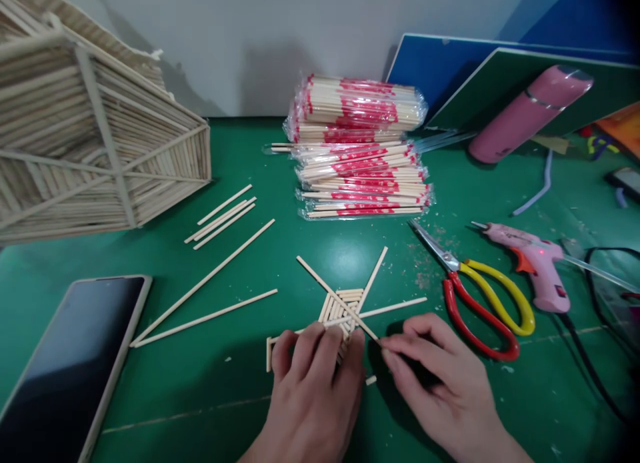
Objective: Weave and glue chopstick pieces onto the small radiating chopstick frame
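Observation:
A small woven-looking piece of wooden sticks (345, 304) lies on the green table, with several longer sticks crossing over it. My left hand (316, 386) is on its near side, fingers bent and pressed down on the sticks, hiding part of the piece. My right hand (445, 380) pinches the near right end of a diagonal stick (315, 274) between thumb and fingertips. A short stick bit (371, 380) lies between the hands. Right of the piece rest scissors (453, 270) with one red and one yellow handle.
A pink glue gun (533, 253) with a lit red light and cord lies at right. Behind are packs of wrapped chopsticks (363, 163) and a pink flask (530, 116). Left are loose sticks (215, 276), a phone (75, 363) and a large stick-built model (110, 136).

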### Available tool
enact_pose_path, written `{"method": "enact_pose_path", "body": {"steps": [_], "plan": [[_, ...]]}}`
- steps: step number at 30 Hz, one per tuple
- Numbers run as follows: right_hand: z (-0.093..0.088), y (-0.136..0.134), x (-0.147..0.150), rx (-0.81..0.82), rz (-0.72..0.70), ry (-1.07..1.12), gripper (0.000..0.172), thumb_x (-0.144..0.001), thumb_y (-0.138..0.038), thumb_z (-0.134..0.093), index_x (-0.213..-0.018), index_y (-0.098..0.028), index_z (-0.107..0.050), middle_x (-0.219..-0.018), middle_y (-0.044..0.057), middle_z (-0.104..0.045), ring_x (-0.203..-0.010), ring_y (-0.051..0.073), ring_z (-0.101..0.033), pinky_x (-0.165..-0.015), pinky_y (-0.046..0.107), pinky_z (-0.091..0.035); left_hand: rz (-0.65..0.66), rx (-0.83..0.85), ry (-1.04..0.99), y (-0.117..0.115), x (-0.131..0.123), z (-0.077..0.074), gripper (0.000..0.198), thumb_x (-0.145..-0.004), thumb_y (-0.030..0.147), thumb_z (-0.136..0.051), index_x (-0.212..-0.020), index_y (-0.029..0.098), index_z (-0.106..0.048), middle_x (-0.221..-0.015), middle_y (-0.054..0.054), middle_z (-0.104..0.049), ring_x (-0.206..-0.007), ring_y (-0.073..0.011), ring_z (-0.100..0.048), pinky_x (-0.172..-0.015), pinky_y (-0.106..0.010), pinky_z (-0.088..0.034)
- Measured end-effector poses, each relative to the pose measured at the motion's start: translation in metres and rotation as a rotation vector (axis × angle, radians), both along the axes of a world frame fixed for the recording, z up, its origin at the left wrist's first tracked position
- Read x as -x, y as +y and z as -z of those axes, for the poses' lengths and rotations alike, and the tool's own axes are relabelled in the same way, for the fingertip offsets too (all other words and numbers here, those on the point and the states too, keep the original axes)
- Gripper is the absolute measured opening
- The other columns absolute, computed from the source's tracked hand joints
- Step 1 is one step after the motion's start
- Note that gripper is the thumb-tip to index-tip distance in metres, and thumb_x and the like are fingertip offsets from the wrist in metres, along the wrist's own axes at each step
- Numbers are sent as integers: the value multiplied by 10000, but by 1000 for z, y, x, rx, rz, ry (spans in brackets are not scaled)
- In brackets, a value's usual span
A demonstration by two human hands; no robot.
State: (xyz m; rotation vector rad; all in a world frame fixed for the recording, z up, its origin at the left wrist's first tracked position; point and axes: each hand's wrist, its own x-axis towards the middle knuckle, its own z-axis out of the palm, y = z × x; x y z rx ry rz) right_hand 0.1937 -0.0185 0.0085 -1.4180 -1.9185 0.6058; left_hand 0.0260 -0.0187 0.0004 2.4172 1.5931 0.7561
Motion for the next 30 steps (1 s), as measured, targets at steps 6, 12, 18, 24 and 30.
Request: {"method": "enact_pose_path", "body": {"steps": [6,12,18,24,30], "plan": [[-9,3,-36,-130,336,-57,159,-733,-176,-580,-882,-215,-619,-838,26,-553,-723,135,-546,-620,256,-440,49,-38,58,-4,0,3,258,-807,256,-476,-1044,217,-570,-979,-58,-582,-971,-208,-461,-861,-376,-249],[-10,20,-94,-101,824,-210,286,-753,-342,-545,-982,-172,-557,-796,53,-563,-616,139,-502,-548,264,-410,71,14,11,-2,1,-1,228,-805,188,-423,-911,247,-617,-904,-52,-577,-900,-222,-461,-788,-412,-278],[-6,40,-143,25,944,-364,447,-661,-392,-592,-1002,-109,-534,-905,133,-562,-673,165,-523,-557,283,-398,26,78,-66,8,-5,-9,158,-761,184,-503,-708,241,-641,-730,-24,-561,-801,-209,-453,-721,-399,-291],[2,53,-166,215,937,-435,518,-625,-411,-583,-1013,-71,-550,-742,111,-576,-575,157,-492,-528,309,-337,64,87,-38,11,-3,-11,181,-733,116,-500,-699,218,-646,-723,-31,-582,-793,-216,-451,-675,-385,-300],[-1,52,-172,297,954,-425,418,-629,-436,-563,-873,-105,-641,-600,88,-563,-568,193,-503,-533,342,-308,56,92,-42,11,1,-13,168,-743,119,-500,-731,212,-640,-741,-24,-610,-802,-210,-456,-678,-378,-302]]}}
